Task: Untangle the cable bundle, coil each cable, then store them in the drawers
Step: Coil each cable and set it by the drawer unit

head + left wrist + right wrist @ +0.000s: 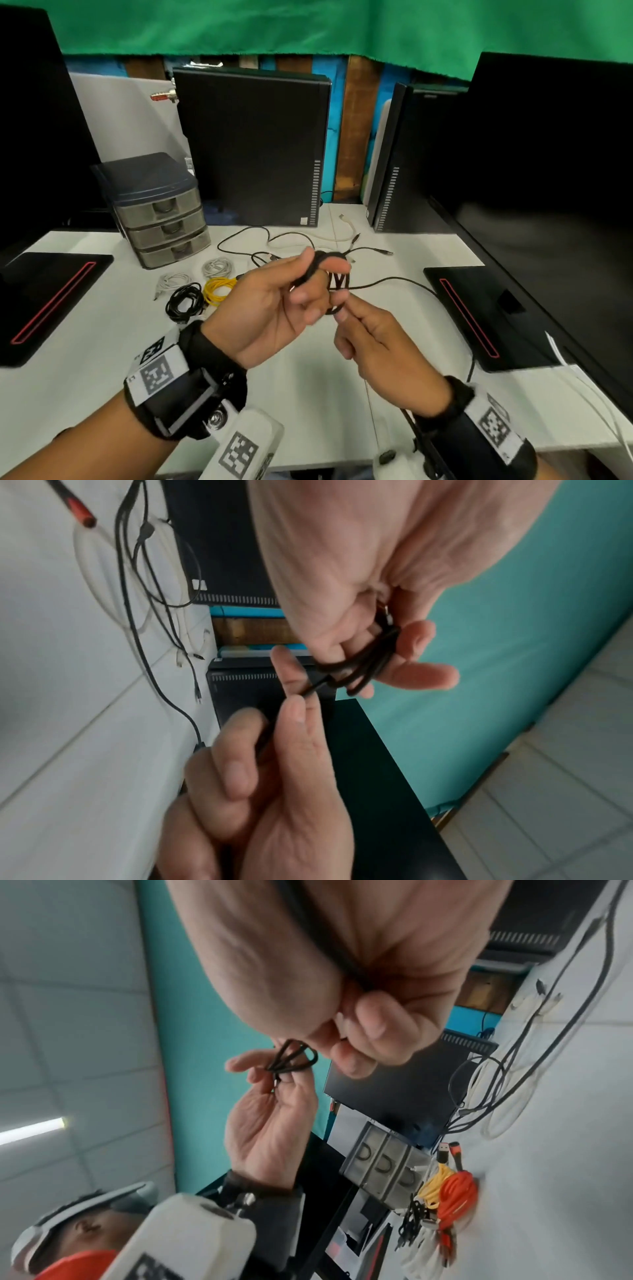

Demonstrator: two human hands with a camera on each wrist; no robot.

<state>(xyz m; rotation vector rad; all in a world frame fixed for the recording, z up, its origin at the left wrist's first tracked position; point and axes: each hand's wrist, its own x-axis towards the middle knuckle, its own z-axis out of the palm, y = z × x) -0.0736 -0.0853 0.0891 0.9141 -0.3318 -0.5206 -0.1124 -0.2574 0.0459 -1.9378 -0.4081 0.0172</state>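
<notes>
My left hand is raised over the white table and holds a small coil of black cable looped round its fingers. Just below the coil, my right hand pinches the same cable's free strand, which trails right and off the table's front edge. In the left wrist view the coil sits between thumb and fingers, with the right hand's fingers on the strand. The right wrist view shows the coil too. Several loose black and white cables lie tangled behind my hands.
A three-drawer organiser, all drawers closed, stands at the back left. In front of it lie coiled cables: yellow, black, white; an orange coil shows in the right wrist view. Computer towers and monitors ring the table.
</notes>
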